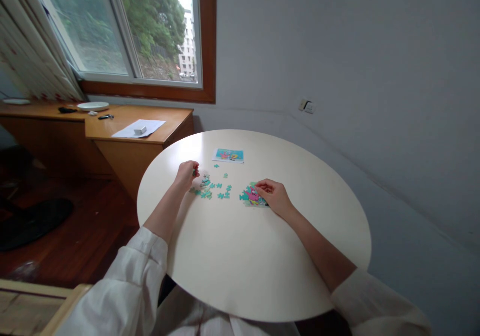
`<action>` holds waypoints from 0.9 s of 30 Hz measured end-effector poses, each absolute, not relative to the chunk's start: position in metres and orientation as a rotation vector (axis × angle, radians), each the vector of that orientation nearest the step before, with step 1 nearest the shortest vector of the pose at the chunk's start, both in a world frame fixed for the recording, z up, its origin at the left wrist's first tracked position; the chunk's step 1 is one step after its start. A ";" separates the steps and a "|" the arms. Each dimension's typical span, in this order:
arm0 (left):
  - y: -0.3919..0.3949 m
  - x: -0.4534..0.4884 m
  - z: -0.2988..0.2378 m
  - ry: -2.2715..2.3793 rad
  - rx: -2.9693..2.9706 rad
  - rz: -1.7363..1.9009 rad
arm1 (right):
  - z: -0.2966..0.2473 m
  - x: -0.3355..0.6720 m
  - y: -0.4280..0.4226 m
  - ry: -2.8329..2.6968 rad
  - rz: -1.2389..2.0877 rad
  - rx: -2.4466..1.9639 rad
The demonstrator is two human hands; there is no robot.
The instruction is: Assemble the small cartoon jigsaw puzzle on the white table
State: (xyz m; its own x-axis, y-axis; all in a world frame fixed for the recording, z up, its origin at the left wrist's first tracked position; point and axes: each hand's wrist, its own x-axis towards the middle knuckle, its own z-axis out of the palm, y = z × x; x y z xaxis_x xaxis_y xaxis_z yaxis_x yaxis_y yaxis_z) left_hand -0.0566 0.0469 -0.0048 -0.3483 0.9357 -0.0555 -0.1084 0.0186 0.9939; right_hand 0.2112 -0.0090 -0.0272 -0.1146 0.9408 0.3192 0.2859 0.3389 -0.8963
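Writing: any print on the ref. pic card, far side of the round white tbl, is too small to read; same w/ the small white box on the paper sheet. Card shows a pink and a yellow cartoon fig. on blue, w/ a pale border. Part-built jigsaw lies flat abt. mid-tbl, R of the loose pcs: pink starfish char. (looks like Patrick Star) w/ green & yellow shorts, teal/green bkgd, knobbly edge on its L, straighter near edge. Loose jigsaw pcs, mostly teal/mint, are scattered L of it; some bunch up near the L hand, a couple sit apart farther off, twd the card. Hands well apart. L hand is raised a bit at the far L of the pcs, fingers curled in; smth small & dark at the tips, can't tell if it's a pc. R hand is at the jigsaw's R side, thumb & fingertips bunched at its far edge, touching; can't tell if they pinch a pc. Far L: wooden desk w/ paper, box & a white dish, under the window.
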 end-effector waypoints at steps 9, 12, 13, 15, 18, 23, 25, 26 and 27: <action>0.046 -0.055 -0.021 2.040 1.923 0.909 | -0.026 0.209 -0.009 -1.637 0.839 -1.144; 0.047 -0.054 -0.021 2.041 1.995 0.770 | -0.026 0.208 -0.009 -1.638 0.839 -1.145; 0.048 -0.054 -0.021 2.030 2.008 0.748 | -0.026 0.208 -0.009 -1.637 0.841 -1.144; 0.049 -0.054 -0.020 2.015 2.010 0.714 | -0.026 0.208 -0.009 -1.637 0.847 -1.143; 0.049 -0.054 -0.019 2.002 1.976 0.665 | -0.025 0.208 -0.009 -1.640 0.847 -1.146; 0.045 -0.051 -0.015 1.933 1.949 0.595 | -0.023 0.207 -0.009 -1.633 0.841 -1.145; 0.043 -0.049 -0.013 1.919 1.950 0.574 | -0.022 0.207 -0.010 -1.629 0.846 -1.148; 0.042 -0.048 -0.012 1.916 1.954 0.566 | -0.022 0.208 -0.010 -1.628 0.849 -1.149; 0.041 -0.047 -0.012 1.914 1.959 0.559 | -0.022 0.208 -0.010 -1.628 0.851 -1.149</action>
State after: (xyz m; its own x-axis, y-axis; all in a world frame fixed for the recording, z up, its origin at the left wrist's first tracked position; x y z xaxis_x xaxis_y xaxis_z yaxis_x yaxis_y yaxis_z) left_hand -0.0466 0.0415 -0.0117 0.0123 0.9991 0.0398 0.8635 -0.0307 0.5034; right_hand 0.2076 -0.0096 -0.0223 -0.1227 0.9470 0.2969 0.2970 0.3205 -0.8995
